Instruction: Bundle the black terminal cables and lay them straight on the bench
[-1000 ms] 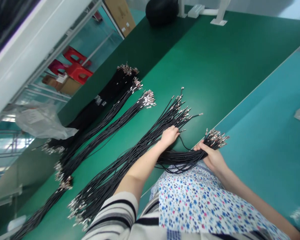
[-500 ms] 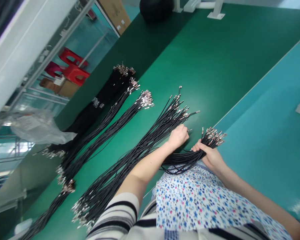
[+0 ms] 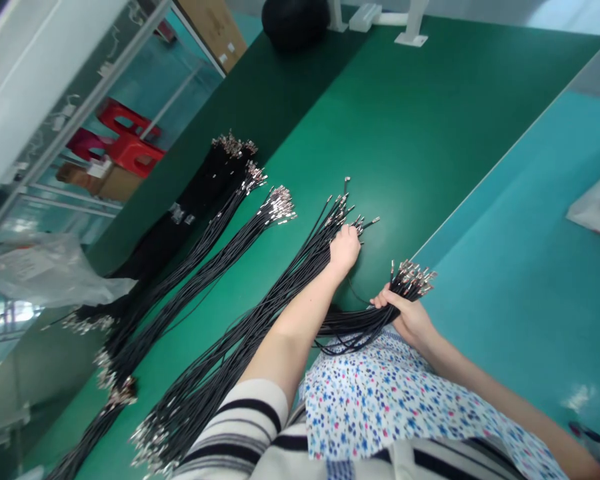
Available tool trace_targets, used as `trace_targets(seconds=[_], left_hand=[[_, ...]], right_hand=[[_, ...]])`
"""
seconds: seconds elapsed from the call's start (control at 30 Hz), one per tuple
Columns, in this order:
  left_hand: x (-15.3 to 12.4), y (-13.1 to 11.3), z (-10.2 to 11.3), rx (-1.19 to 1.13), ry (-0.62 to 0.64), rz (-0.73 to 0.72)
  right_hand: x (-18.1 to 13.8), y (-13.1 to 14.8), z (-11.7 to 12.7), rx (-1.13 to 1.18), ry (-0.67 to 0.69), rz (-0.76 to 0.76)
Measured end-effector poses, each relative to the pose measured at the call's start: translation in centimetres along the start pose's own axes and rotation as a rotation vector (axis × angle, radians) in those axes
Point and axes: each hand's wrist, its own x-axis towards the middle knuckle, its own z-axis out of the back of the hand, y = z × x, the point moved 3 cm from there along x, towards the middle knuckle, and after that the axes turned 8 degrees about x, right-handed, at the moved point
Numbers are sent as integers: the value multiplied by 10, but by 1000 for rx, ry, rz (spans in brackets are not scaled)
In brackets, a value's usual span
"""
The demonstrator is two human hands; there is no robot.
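Note:
My right hand (image 3: 411,320) is closed round a bundle of black cables (image 3: 355,321), just below their metal-tipped ends, which fan out above the fist. The bundle's other part trails left over my lap and behind my left forearm. My left hand (image 3: 345,248) is curled closed at the tipped end of a larger loose spread of black cables (image 3: 275,293) lying on the green table (image 3: 405,133). A thin cable runs between the two hands. The exact grip of the left fingertips is hidden by the back of the hand.
Further left lie more cable bundles (image 3: 205,250) and a dark, thick bundle (image 3: 180,213). A clear plastic bag (image 3: 55,270) hangs by the table's far edge. A black round object (image 3: 295,23) and a white metal foot (image 3: 411,40) stand at the back. Red stools (image 3: 135,153) are beyond.
My left hand has moved away from the right hand, up and left onto the tips of the spread cables. My right hand keeps its bundle. The whole view has shifted slightly.

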Motion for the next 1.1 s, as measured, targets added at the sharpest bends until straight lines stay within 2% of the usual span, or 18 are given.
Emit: trace_targets(seconds=[0.17, 0.27, 0.33, 0.47, 0.53, 0.63, 0.77, 0.83, 0.9, 0.97, 1.03, 1.1], left_hand=[[6, -1, 6, 28, 91, -4], [6, 0, 24, -41, 79, 13], [-6, -2, 43, -202, 81, -53], [-52, -20, 82, -603, 157, -307], [-71, -31, 95, -625, 121, -338], [-83, -49, 102, -466, 33, -326], [-75, -64, 103, -300, 63, -405], [-66, -60, 101, -346, 121, -515], [-54, -43, 93, -461, 168, -567], [-39, -16, 75, -504, 142, -413], [-25, 12, 53, -393, 66, -145], [-15, 28, 31, -260, 51, -26]], right_hand=[[3, 0, 2, 26, 5, 8], [4, -1, 2, 28, -2, 11], [5, -1, 3, 41, -36, 15], [9, -2, 1, 86, -130, 85], [10, -2, -1, 100, -138, 119], [10, -2, -2, 93, -125, 127], [3, -2, -2, 75, -91, 96], [-2, -1, -3, 64, -50, 81], [-6, -1, -4, 62, 3, 56], [-7, -2, -3, 77, 32, 25], [-5, -3, 0, 97, 26, 7], [-1, -5, 3, 103, 16, -9]])
